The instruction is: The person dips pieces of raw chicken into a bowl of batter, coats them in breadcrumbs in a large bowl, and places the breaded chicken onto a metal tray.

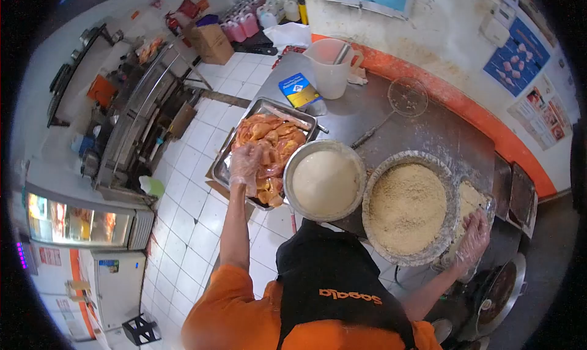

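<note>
My left hand, in a clear plastic glove, is closed on a piece of raw chicken over the metal tray. Raw chicken pieces fill that tray, glossy and orange-pink. On the right, my right hand, also gloved, is at the edge of a small tray of breaded pieces or crumbs. Its fingers look loosely apart and hold nothing I can see. Between my hands stand a metal bowl of pale batter and a wide, flour-dusted basin of dry breading.
A wire skimmer lies behind the bowls on the steel table. Near the wall stands a white plastic jug beside a blue and yellow packet. A round pan sits at lower right. White floor tiles extend leftward.
</note>
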`<state>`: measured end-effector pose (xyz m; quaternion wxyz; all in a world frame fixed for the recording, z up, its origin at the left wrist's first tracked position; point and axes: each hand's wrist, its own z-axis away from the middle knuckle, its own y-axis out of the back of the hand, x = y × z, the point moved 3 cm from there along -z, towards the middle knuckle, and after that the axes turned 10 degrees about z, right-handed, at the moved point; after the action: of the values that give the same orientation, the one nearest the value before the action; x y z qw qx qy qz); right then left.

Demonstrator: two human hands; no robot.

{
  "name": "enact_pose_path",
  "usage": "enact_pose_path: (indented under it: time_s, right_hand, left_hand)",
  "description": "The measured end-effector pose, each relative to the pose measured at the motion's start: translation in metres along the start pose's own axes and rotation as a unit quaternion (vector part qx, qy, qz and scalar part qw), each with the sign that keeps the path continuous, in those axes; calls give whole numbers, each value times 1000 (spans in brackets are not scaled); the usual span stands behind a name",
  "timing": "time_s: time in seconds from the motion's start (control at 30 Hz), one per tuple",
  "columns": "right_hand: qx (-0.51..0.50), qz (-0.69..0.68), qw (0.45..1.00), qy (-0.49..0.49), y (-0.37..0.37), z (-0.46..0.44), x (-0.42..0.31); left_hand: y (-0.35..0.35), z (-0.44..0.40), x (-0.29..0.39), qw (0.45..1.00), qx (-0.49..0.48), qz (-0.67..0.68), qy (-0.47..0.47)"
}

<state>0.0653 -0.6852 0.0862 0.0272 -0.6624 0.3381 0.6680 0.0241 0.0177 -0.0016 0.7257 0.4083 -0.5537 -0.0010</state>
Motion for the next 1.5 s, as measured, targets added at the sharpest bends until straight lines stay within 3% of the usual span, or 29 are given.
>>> enact_pose_path:
  time_s: [0.07, 0.2, 0.3, 0.37, 0.4, 0.43, 0.53, 0.63, 0.67, 0.77, 0.83, 0.9, 1.03, 1.13, 1.2, 1.33, 1.43, 1.5]
  right_hand:
    - [-14, 22, 998, 51, -21, 22, -23]
    - [-105, -4, 994, 41, -68, 43, -73]
    - [-214, -46, 975, 44, -120, 89, -120]
    - [-337, -43, 925, 171, -152, 105, -137]
    - [-385, -94, 909, 130, -165, 115, -141]
    - [-430, -147, 886, 87, -176, 125, -145]
    - [-448, -212, 868, 21, -196, 135, -146]
    - [-439, -204, 875, -24, -178, 123, -155]
    - [-436, -225, 871, -26, -177, 119, -149]
    - [-426, -286, 856, -67, -173, 111, -131]
    - [-416, -328, 837, -139, -166, 111, -130]
    - [-391, -379, 830, -125, -167, 109, -117]
    - [-384, -465, 791, -101, -163, 105, -107]
    - [-370, -417, 814, -163, -150, 108, -123]
    - [-375, -324, 864, -90, -146, 116, -135]
    - [-369, -65, 906, 198, -138, 112, -133]
    - [-449, -169, 876, 50, -141, 111, -118]
    - [-413, -229, 880, -57, -143, 108, -108]
  left_hand:
    - [12, 11, 7, 986, 23, 162, -8]
    - [-13, 48, 65, 920, 6, 392, -9]
    - [-45, 79, 106, 880, -89, 466, 36]
    - [-67, 110, 159, 839, -161, 520, -17]
    - [-79, 122, 179, 824, -197, 531, -29]
    - [-90, 132, 191, 808, -231, 540, -41]
    - [-121, 145, 205, 835, -292, 458, -88]
    - [-139, 150, 206, 817, -318, 479, -49]
    - [-141, 147, 205, 856, -304, 385, -163]
    - [-143, 162, 228, 765, -392, 502, -97]
    - [-147, 168, 230, 777, -414, 470, -62]
    - [-151, 175, 226, 777, -435, 454, 9]
    - [-161, 177, 225, 784, -414, 461, 38]
    - [-160, 177, 238, 793, -377, 471, 85]
    - [-155, 179, 249, 784, -356, 500, 94]
    - [-155, 175, 250, 780, -408, 469, 69]
    - [-151, 166, 248, 799, -412, 438, 4]
    - [-147, 163, 246, 822, -387, 417, -17]
